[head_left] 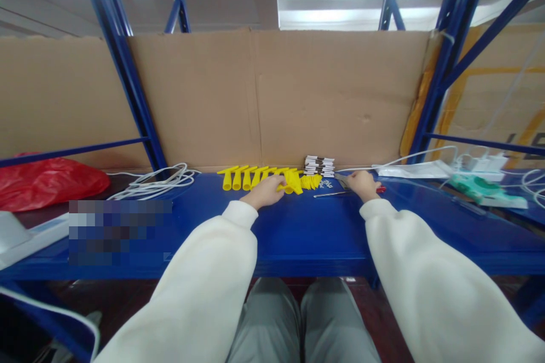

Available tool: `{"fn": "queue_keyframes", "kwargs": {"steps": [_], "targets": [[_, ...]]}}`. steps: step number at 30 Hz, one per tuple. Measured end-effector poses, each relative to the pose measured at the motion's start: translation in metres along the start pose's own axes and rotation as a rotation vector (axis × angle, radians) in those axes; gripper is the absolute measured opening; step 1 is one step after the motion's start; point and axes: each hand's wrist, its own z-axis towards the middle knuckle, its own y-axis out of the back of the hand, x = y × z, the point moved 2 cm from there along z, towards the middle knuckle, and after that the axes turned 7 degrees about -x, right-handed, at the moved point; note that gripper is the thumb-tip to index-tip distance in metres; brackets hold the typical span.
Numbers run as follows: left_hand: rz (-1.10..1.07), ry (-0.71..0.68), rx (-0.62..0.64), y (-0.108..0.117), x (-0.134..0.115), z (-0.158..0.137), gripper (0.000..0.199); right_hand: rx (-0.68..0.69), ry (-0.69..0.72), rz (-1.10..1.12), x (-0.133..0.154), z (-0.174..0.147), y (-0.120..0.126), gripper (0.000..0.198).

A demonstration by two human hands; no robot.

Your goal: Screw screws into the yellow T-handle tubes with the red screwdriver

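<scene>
A row of several yellow cone-shaped pieces point(242, 177) lies at the back of the blue shelf point(298, 232), against a cardboard wall. My left hand point(266, 191) rests on the right end of that row, fingers closed around one yellow piece point(292, 181). My right hand point(363, 184) sits farther right, its fingers on a red-handled tool point(380, 189) whose thin metal shaft point(330, 194) points left. Between my hands stands a small stack of black-and-white cards point(319, 165), with a blue printed packet point(327, 183) in front of it.
A white cable bundle point(164, 178) and a red plastic bag point(46, 181) lie to the left. To the right are a white flat device point(415, 170), a power strip with cables point(485, 163) and a green-white object point(479, 190). Blue rack uprights point(128, 74) frame the shelf.
</scene>
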Motion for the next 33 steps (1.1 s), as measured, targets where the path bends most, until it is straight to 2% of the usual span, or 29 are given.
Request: {"fn": "queue_keyframes", "kwargs": {"steps": [6, 10, 12, 16, 20, 25, 28, 33], "targets": [[-0.006, 0.036, 0.012, -0.003, 0.001, -0.005, 0.009, -0.106, -0.116, 0.210, 0.006, -0.003, 0.014, 0.038], [-0.024, 0.058, -0.001, -0.002, -0.001, -0.007, 0.007, -0.124, -0.055, 0.502, 0.018, -0.006, 0.010, 0.033], [-0.045, 0.059, 0.000, -0.002, -0.003, -0.008, 0.007, -0.048, -0.014, 0.660, 0.028, -0.012, 0.003, 0.028], [-0.061, 0.030, 0.002, -0.003, -0.005, -0.008, 0.009, 0.241, 0.074, 0.824, 0.049, -0.030, -0.012, 0.015], [-0.064, 0.028, -0.028, -0.006, -0.002, -0.006, 0.012, 0.461, 0.227, 0.834, 0.059, -0.045, -0.017, 0.011], [-0.066, -0.013, -0.058, -0.006, -0.005, -0.006, 0.010, 0.708, 0.315, 0.852, 0.059, -0.055, -0.018, 0.010], [-0.053, -0.029, -0.052, -0.004, -0.009, -0.008, 0.008, 0.806, 0.323, 0.876, 0.059, -0.059, -0.019, 0.012], [-0.042, -0.036, -0.041, -0.002, -0.013, -0.009, 0.006, 0.847, 0.339, 0.850, 0.057, -0.060, -0.023, 0.016]]}}
